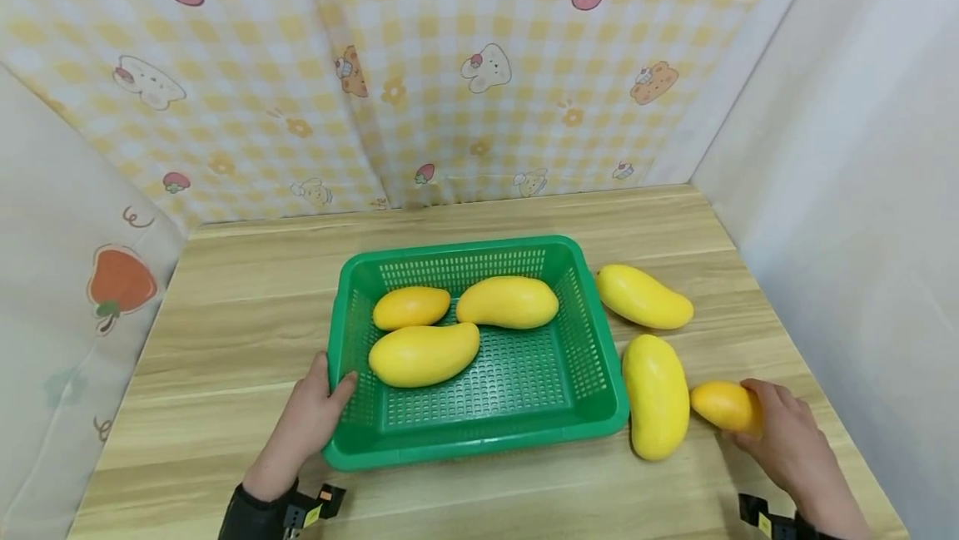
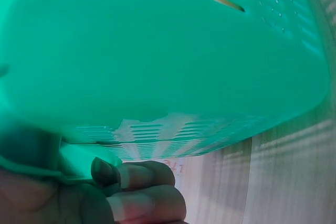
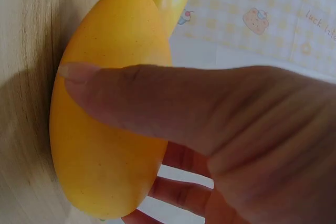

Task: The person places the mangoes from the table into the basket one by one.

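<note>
My left hand (image 1: 316,411) grips the left rim of a green plastic basket (image 1: 479,444), thumb over the inside and fingers curled under the rim, as the left wrist view shows. Inside the basket lie a small orange-yellow mango (image 1: 410,308) and two larger yellow mangoes (image 1: 508,302) (image 1: 424,355). To the right, my right hand (image 1: 790,436) holds another small orange-yellow mango (image 3: 113,166) on the table, its thumb across the near side and fingers around the far side. Beside that mango lies a big yellow mango (image 1: 656,398), close to the basket's right wall.
One more yellow mango (image 1: 645,297) lies at the basket's upper right. The wooden table (image 1: 225,340) meets a checked curtain (image 1: 449,132) at the back, with white cloth walls (image 1: 862,190) at both sides.
</note>
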The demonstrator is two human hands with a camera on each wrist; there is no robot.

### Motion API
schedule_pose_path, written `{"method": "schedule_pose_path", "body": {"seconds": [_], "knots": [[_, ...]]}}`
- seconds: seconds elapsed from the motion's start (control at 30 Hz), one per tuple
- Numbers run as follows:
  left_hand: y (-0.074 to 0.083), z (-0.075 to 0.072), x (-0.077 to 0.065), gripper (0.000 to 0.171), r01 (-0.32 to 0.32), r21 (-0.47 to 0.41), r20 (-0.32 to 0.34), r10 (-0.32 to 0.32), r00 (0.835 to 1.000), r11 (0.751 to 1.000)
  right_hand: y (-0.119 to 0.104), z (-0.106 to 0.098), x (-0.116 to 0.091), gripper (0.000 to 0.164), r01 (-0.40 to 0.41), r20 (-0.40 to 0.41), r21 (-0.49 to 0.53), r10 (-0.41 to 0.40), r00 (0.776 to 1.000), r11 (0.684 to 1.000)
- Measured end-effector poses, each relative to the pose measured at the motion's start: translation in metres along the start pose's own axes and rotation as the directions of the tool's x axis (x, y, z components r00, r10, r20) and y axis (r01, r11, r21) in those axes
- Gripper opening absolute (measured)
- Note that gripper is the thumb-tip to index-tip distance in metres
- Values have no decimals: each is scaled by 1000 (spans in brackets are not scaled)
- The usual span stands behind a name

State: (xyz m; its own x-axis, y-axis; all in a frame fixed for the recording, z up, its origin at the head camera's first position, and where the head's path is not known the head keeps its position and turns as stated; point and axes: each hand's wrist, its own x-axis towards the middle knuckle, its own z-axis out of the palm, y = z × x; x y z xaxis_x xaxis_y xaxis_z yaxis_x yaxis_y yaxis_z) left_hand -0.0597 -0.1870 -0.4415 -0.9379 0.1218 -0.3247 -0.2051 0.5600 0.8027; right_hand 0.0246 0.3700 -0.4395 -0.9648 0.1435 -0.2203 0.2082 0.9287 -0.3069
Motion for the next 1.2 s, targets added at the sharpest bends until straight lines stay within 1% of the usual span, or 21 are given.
{"method": "schedule_pose_path", "body": {"seconds": [0.13, 0.23, 0.4, 0.57, 0.63, 0.73, 0.8, 0.97, 1.1, 1.2], "knots": [[-2, 0, 2, 38, -17, -7, -1, 17, 1000, 1000, 0, -2, 4, 82, -33, 31, 0, 33, 999, 999], [-3, 0, 1, 37, -9, -1, -5, 9, 1000, 1000, 0, -3, 6, 87, -53, 56, -8, 53, 997, 999], [-1, -1, -1, 36, -9, 7, -3, 9, 1000, 1000, 1, -2, 9, 89, -51, 49, -25, 53, 997, 998], [2, -2, 0, 34, -9, 17, -5, 9, 1000, 1000, 0, -5, 11, 95, -120, 68, -6, 120, 990, 993], [2, -2, 0, 34, 0, 15, -3, 0, 1000, 1000, 0, -7, 11, 97, -155, 89, 4, 154, 984, 988], [0, 0, 0, 35, 7, 7, -3, -7, 1000, 1000, 0, -9, 10, 99, -181, 128, 9, 179, 976, 983], [-2, 1, -1, 35, 16, -10, -2, -16, 1000, 1000, 1, -8, 10, 102, -196, 170, 5, 193, 967, 981], [-2, 2, -1, 34, 26, -35, -4, -26, 1000, 999, 1, -8, 10, 102, -176, 236, -17, 175, 956, 984], [-2, 2, -1, 33, 21, -35, -13, -22, 1000, 999, -3, -14, 9, 102, -173, 231, -19, 173, 957, 985], [-3, 3, -1, 34, 19, -38, -13, -20, 1000, 999, -6, -22, 5, 101, -172, 185, -23, 173, 967, 985]]}}
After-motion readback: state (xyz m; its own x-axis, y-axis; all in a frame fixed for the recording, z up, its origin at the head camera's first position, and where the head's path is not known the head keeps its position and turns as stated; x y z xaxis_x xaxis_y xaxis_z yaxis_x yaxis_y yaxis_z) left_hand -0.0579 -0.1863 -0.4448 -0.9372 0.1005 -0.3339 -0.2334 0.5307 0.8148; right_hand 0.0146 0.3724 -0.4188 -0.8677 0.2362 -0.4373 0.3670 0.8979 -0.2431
